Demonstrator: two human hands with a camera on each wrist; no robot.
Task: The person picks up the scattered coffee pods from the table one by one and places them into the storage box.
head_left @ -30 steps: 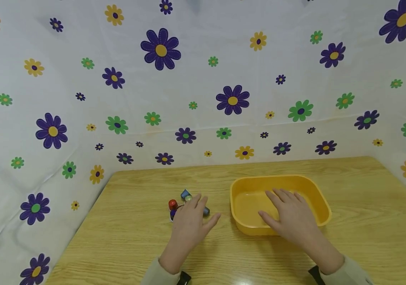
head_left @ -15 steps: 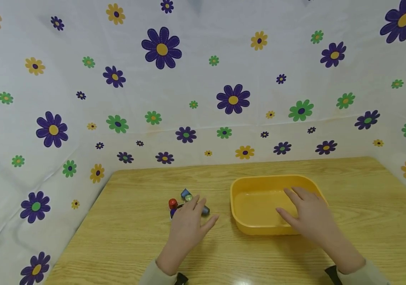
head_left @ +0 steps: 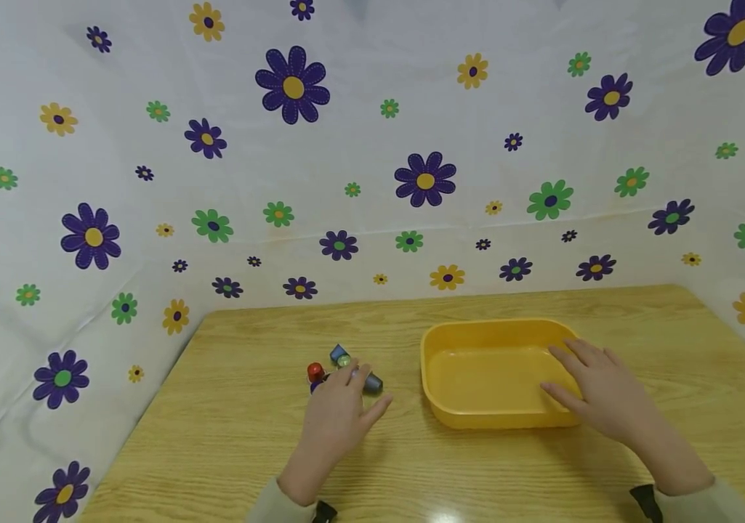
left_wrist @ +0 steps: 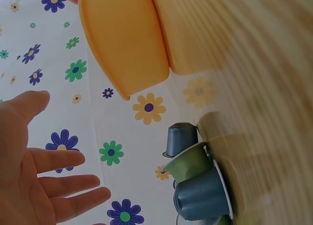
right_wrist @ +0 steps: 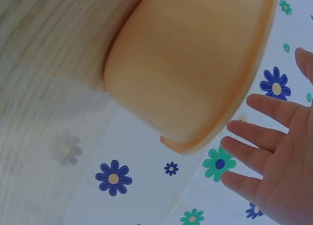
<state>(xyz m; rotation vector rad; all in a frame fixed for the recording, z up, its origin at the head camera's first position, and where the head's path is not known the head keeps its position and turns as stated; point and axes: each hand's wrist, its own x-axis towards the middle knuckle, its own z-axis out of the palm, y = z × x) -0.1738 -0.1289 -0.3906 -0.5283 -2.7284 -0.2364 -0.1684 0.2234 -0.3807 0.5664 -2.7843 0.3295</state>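
1. The small capsules [head_left: 344, 361] — red, green, blue and dark ones — lie in a close group on the wooden table [head_left: 248, 428], left of the yellow tray [head_left: 490, 378].
2. The left hand [head_left: 334, 415] is above them, fingers nearly straight and loosely spread, holding nothing.
3. The right hand [head_left: 607, 396] is at the tray's right end, also with extended fingers and nothing held (if it touches the rim, I cannot tell).
4. Behind the table hangs a white flowered cloth [head_left: 346, 152].
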